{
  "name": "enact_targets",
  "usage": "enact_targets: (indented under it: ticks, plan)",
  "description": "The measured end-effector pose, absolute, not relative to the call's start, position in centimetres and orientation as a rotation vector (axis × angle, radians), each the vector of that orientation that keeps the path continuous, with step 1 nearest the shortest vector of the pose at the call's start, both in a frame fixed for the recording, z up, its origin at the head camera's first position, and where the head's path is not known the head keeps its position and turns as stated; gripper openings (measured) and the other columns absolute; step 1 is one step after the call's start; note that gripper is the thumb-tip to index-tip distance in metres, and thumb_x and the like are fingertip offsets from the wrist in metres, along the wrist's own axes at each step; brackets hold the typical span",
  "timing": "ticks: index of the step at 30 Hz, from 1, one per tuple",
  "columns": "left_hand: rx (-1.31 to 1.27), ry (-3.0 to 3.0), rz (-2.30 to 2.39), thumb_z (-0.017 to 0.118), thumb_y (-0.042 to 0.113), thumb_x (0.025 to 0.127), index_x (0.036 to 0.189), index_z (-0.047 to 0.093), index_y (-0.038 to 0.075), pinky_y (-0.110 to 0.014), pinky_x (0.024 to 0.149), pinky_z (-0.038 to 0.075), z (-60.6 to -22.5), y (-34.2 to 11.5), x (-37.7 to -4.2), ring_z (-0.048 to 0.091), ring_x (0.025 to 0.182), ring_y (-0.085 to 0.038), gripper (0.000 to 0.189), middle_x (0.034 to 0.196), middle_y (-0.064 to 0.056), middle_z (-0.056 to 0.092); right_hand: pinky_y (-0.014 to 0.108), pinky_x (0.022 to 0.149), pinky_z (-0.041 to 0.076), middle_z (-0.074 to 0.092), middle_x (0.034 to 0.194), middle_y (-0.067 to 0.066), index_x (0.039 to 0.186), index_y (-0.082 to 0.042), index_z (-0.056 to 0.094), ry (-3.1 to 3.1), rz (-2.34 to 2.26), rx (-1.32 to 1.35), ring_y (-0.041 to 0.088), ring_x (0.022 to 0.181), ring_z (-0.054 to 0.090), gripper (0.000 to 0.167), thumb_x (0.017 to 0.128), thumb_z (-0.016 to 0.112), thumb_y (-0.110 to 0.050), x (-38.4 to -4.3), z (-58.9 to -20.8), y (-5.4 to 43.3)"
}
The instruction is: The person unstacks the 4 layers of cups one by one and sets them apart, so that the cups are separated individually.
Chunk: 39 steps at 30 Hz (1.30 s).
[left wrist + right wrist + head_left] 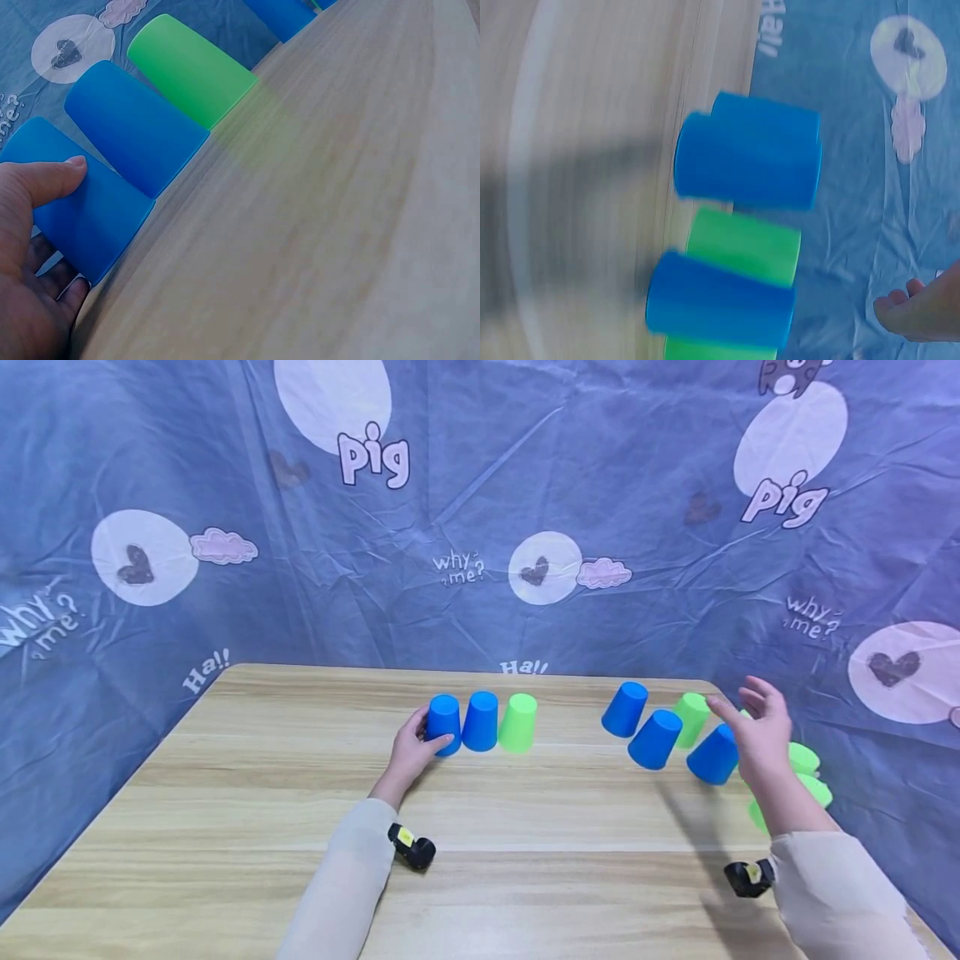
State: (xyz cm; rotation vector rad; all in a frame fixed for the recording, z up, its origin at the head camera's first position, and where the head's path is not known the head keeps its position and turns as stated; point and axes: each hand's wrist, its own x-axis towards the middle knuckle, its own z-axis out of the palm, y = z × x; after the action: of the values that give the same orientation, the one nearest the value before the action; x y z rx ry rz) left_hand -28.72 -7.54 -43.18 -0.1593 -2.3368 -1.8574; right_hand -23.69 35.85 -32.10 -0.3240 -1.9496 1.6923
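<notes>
In the head view my left hand [414,750] holds a blue cup [444,723], thumb across its near side and other fingers around its far side. This upside-down cup stands at the left end of a short row, beside a second blue cup [481,722] and a green cup [518,723]. Raised in the air over the right-hand group, my right hand [761,735] holds nothing, its fingers loosely bent. Nearest below it are a blue cup [714,755] and a green cup [692,720]. The left wrist view shows the thumb pressed on the held blue cup [94,217].
Further blue cups [625,710] stand upside down to the right of the row. Several green cups [804,760] lie near the table's right edge, partly hidden by my right arm. A printed cloth [480,510] hangs behind the wooden table [247,777].
</notes>
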Motion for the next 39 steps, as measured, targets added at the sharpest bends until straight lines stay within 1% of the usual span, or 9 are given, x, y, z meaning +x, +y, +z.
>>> enact_targets:
  ticks: [2, 7, 9, 12, 15, 19, 25, 31, 39]
  plan:
    - [-0.157, -2.343, -1.855, 0.065, 0.015, 0.077, 0.131, 0.035, 0.007, -0.044, 0.094, 0.029, -43.2, -7.5, -28.7, 0.035, 0.117, -0.030, 0.062, 0.129, -0.016, 0.038, 0.021, 0.097, 0.024, 0.038, 0.126, 0.004, 0.131, -0.019, 0.033, -2.027, 1.673, -0.312, 0.016, 0.121, 0.026, 0.066, 0.075, 0.067, -0.017, -23.5, -31.5, 33.8]
    - [-0.152, -2.350, -1.849, 0.066, 0.015, 0.077, 0.131, 0.035, 0.006, -0.044, 0.094, 0.030, -43.3, -7.5, -28.8, 0.035, 0.117, -0.031, 0.063, 0.129, -0.016, 0.038, 0.029, 0.098, 0.024, 0.036, 0.127, 0.006, 0.132, -0.018, 0.030, -2.132, 1.690, -0.210, 0.024, 0.122, 0.024, 0.067, 0.076, 0.066, -0.024, -23.7, -31.4, 30.3]
    - [-0.154, -2.344, -1.851, 0.066, 0.015, 0.077, 0.131, 0.035, 0.006, -0.043, 0.094, 0.030, -43.3, -7.5, -28.8, 0.035, 0.117, -0.030, 0.063, 0.129, -0.016, 0.038, 0.037, 0.099, 0.022, 0.031, 0.131, 0.011, 0.133, -0.017, 0.027, -2.187, 1.693, -0.188, 0.027, 0.123, 0.022, 0.069, 0.077, 0.065, -0.027, -23.9, -31.3, 28.9]
    - [-0.162, -2.329, -1.860, 0.066, 0.014, 0.077, 0.130, 0.036, 0.005, -0.042, 0.094, 0.029, -43.2, -7.5, -28.8, 0.035, 0.117, -0.030, 0.062, 0.129, -0.016, 0.038, 0.042, 0.099, 0.021, 0.027, 0.133, 0.015, 0.135, -0.014, 0.024, -2.241, 1.725, -0.142, 0.029, 0.123, 0.021, 0.072, 0.078, 0.064, -0.029, -24.1, -31.4, 27.2]
    - [-0.171, -2.321, -1.862, 0.065, 0.013, 0.077, 0.130, 0.036, 0.005, -0.043, 0.094, 0.029, -43.2, -7.5, -28.7, 0.035, 0.117, -0.030, 0.062, 0.129, -0.016, 0.038, 0.043, 0.097, 0.023, 0.026, 0.134, 0.019, 0.136, -0.010, 0.021, -2.289, 1.736, -0.066, 0.031, 0.123, 0.021, 0.075, 0.078, 0.064, -0.028, -24.5, -31.8, 25.6]
    - [-0.168, -2.322, -1.860, 0.065, 0.013, 0.077, 0.130, 0.036, 0.004, -0.043, 0.094, 0.029, -43.2, -7.6, -28.7, 0.035, 0.117, -0.031, 0.061, 0.129, -0.017, 0.038, 0.042, 0.096, 0.025, 0.026, 0.133, 0.021, 0.136, -0.004, 0.019, -2.324, 1.782, 0.039, 0.033, 0.123, 0.021, 0.074, 0.079, 0.064, -0.020, -25.3, -32.8, 23.8]
    - [-0.185, -2.315, -1.868, 0.065, 0.013, 0.077, 0.130, 0.035, 0.002, -0.044, 0.094, 0.029, -42.7, -7.5, -28.3, 0.035, 0.116, -0.033, 0.061, 0.128, -0.020, 0.038, 0.043, 0.095, 0.026, 0.028, 0.132, 0.021, 0.135, -0.004, 0.021, -2.368, 1.832, 0.070, 0.031, 0.121, 0.024, 0.071, 0.079, 0.063, -0.013, -26.3, -34.6, 21.6]
    - [-0.183, -2.327, -1.868, 0.065, 0.015, 0.077, 0.130, 0.035, 0.004, -0.043, 0.094, 0.030, -43.1, -7.4, -28.6, 0.036, 0.116, -0.030, 0.062, 0.129, -0.017, 0.039, 0.044, 0.094, 0.029, 0.029, 0.132, 0.021, 0.135, -0.005, 0.023, -2.396, 1.876, 0.064, 0.031, 0.121, 0.026, 0.069, 0.078, 0.062, -0.008, -27.0, -35.8, 19.8]
    - [-0.158, -2.328, -1.872, 0.066, 0.015, 0.077, 0.131, 0.035, 0.005, -0.043, 0.094, 0.030, -43.1, -7.6, -28.7, 0.037, 0.116, -0.030, 0.062, 0.128, -0.016, 0.039, 0.044, 0.094, 0.028, 0.030, 0.129, 0.025, 0.132, -0.001, 0.026, -2.407, 1.932, 0.106, 0.036, 0.119, 0.026, 0.069, 0.075, 0.064, -0.006, -28.0, -37.3, 17.3]
